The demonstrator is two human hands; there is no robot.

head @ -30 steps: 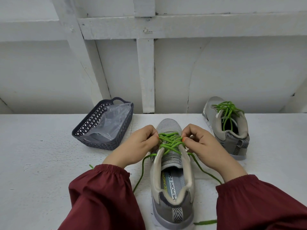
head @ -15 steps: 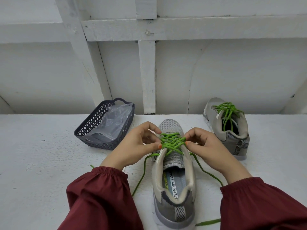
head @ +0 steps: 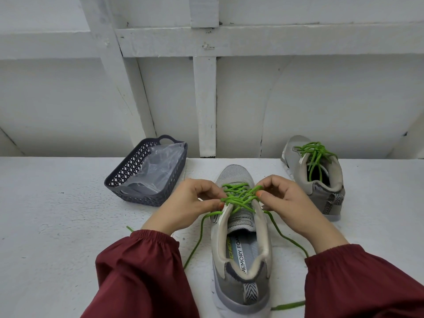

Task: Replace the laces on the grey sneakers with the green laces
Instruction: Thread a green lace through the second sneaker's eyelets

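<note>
A grey sneaker (head: 241, 255) stands in front of me with its heel toward me. A green lace (head: 238, 197) criss-crosses its eyelets. My left hand (head: 188, 203) pinches the lace at the sneaker's left eyelet row. On the right eyelet row, my right hand (head: 289, 200) pinches the same lace. Two loose lace ends trail down both sides onto the table. A second grey sneaker (head: 321, 180), laced in green, stands at the back right.
A dark lattice basket (head: 128, 177) holding a clear plastic bag (head: 160, 166) sits at the back left of the white table (head: 57, 226). A white panelled wall rises right behind the table.
My left hand has shifted its fingers from over the lace crossings to the left eyelet edge. The right hand stays at the right eyelets. The view has tipped slightly.
</note>
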